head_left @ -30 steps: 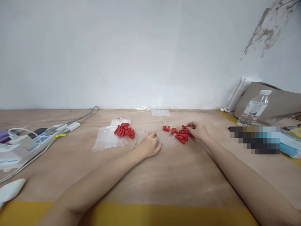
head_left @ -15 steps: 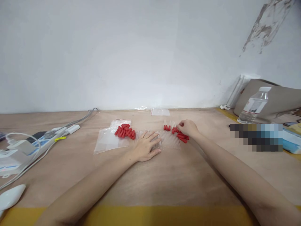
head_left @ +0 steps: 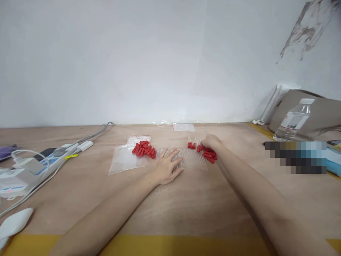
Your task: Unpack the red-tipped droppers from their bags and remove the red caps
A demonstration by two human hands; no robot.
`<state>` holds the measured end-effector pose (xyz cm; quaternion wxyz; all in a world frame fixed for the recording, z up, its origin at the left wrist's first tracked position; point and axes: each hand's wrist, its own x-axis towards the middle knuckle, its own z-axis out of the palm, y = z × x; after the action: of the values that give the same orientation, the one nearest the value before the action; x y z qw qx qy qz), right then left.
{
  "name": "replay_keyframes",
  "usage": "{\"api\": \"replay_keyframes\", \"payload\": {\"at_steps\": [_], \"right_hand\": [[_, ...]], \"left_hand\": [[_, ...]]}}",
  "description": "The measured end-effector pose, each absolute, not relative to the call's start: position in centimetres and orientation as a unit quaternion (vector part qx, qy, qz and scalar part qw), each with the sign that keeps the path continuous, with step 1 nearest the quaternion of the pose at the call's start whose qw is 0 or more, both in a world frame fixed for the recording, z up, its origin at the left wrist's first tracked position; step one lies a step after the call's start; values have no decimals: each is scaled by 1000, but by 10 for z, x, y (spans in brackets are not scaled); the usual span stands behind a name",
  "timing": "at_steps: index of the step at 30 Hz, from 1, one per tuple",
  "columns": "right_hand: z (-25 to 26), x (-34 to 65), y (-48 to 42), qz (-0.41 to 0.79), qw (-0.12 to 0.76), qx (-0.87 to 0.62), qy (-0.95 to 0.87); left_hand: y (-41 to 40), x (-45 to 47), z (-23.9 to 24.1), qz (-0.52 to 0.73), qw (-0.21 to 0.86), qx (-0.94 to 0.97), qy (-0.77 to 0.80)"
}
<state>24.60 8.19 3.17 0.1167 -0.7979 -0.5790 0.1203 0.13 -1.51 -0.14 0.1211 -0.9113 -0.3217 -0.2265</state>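
My left hand [head_left: 168, 164] lies flat, fingers spread, on a row of clear thin tubes [head_left: 192, 159] laid side by side on the wooden table [head_left: 186, 199]. My right hand [head_left: 211, 142] is curled over a pile of small red caps [head_left: 210, 155] at the row's right end; what its fingers pinch is hidden. A few tubes with red caps [head_left: 191, 145] lie just behind the row. Another pile of red caps [head_left: 144, 149] rests on a clear zip bag [head_left: 125, 159] to the left.
A power strip with plugs and cables [head_left: 39, 160] lies at the left, a white mouse [head_left: 14, 223] at the near left edge. A water bottle [head_left: 294, 120], cardboard [head_left: 319, 112] and blurred items sit at the right. A small empty bag [head_left: 183, 127] lies by the wall.
My left hand went from a loose fist to lying flat with fingers spread on the tubes. My right hand moved left from the red pile's far side toward the capped tubes.
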Motion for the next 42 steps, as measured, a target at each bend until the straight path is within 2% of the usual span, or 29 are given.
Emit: {"api": "replay_keyframes", "payload": {"at_steps": [8, 9, 13, 16, 22, 29, 42], "right_hand": [[50, 231, 33, 13, 228, -708, -668], [45, 227, 22, -5, 239, -678, -695], [14, 215, -21, -216, 291, -436, -824], [-6, 209, -37, -273, 327, -342, -838], [-15, 205, -37, -249, 383, -324, -828], [-20, 205, -30, -172, 383, -291, -859], [-18, 207, -31, -234, 371, -197, -877]], "left_hand": [[-17, 0, 0, -273, 172, -882, -343], [-17, 1, 0, -282, 183, -879, -338], [-19, 5, 0, -293, 222, -882, -294], [-21, 7, -3, -281, 239, -892, -261], [-22, 5, -5, -274, 232, -899, -252], [-21, 9, -4, -273, 240, -897, -250], [-24, 3, 2, -225, 164, -936, -214]]}}
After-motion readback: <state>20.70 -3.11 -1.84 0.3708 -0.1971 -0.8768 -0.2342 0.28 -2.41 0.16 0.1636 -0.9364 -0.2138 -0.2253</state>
